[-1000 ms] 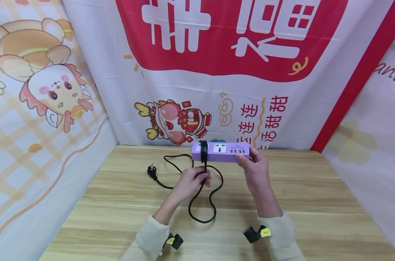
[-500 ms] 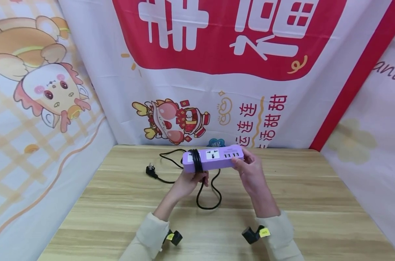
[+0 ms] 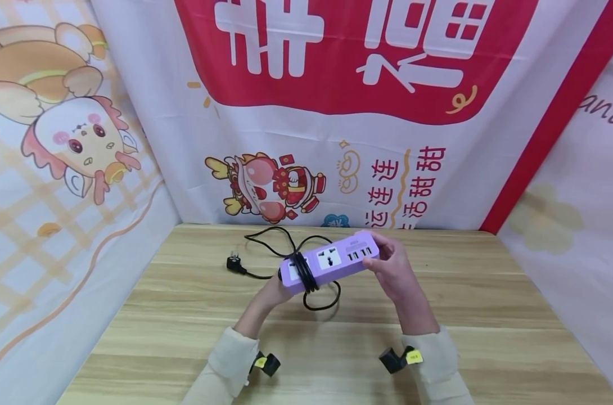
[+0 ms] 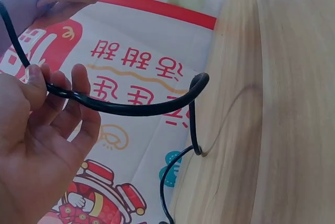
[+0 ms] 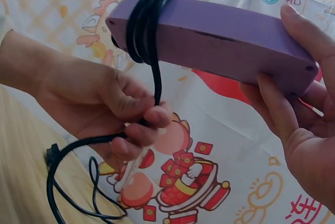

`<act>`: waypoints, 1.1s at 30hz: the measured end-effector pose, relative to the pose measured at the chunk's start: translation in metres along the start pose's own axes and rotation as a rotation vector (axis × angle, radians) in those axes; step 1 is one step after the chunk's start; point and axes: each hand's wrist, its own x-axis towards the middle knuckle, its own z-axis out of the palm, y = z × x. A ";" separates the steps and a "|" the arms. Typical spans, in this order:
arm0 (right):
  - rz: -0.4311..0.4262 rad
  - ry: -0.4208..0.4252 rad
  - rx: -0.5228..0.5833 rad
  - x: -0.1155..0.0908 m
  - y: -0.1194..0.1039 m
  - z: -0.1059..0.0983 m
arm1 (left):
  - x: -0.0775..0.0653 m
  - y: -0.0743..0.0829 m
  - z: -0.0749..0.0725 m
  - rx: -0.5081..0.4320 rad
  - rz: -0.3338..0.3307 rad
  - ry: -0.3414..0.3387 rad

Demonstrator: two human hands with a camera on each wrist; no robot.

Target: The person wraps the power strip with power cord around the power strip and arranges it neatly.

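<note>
A purple power strip with white sockets and USB ports is held up over the table, tilted with its right end higher. My right hand grips that right end, thumb on the front edge. Several turns of black cord wrap the strip near its left end. Below the strip, my left hand pinches the cord between thumb and fingers; in the head view the strip hides most of this hand. From the left hand the loose cord hangs in a loop down to the table.
The black plug lies on the wooden table at the left, prongs up, with slack cord behind the strip. A printed cloth hangs along the table's back edge, and more patterned cloth covers the left side.
The strip has come lower and nearer, and has tilted so its left end dips over the left hand. The hanging loop of cord has become smaller.
</note>
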 end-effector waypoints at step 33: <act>0.099 -0.245 -0.714 -0.003 -0.004 -0.022 | 0.014 0.006 -0.010 0.399 -0.228 0.020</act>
